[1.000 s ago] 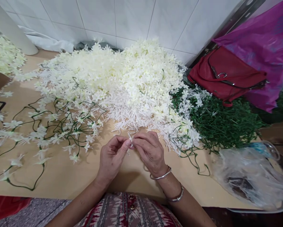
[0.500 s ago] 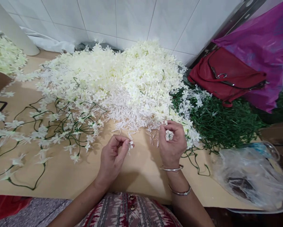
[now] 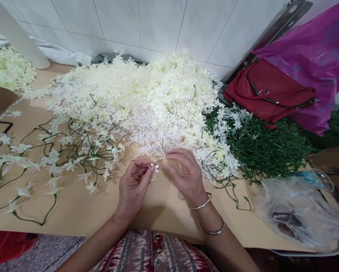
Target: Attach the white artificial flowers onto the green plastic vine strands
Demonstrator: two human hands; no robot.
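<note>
My left hand (image 3: 132,185) is closed in a pinch, with thumb and forefinger on a small white artificial flower (image 3: 156,167). Just to its right is my right hand (image 3: 188,175), its fingers stretched toward that flower and apart. Motion blurs the right fingertips, and I can make out nothing between them. Behind both hands rises a large heap of cream-white artificial flowers (image 3: 175,90). Thin white stamen-like sticks (image 3: 149,132) lie along the front of this heap. At the left, white flowers are fixed on curved green stems (image 3: 45,223), spread over the table.
A pile of green artificial stems (image 3: 271,147) lies at the right, under a red handbag (image 3: 274,88) and a purple plastic bag (image 3: 313,49). A clear plastic bag (image 3: 302,215) sits at the tan table's (image 3: 169,215) right end. White tiles (image 3: 161,22) stand behind.
My right hand has come from the edge of the flower heap leftward to beside my left hand, and its fingers have opened from a pinch. The left hand keeps its pinch nearly in place.
</note>
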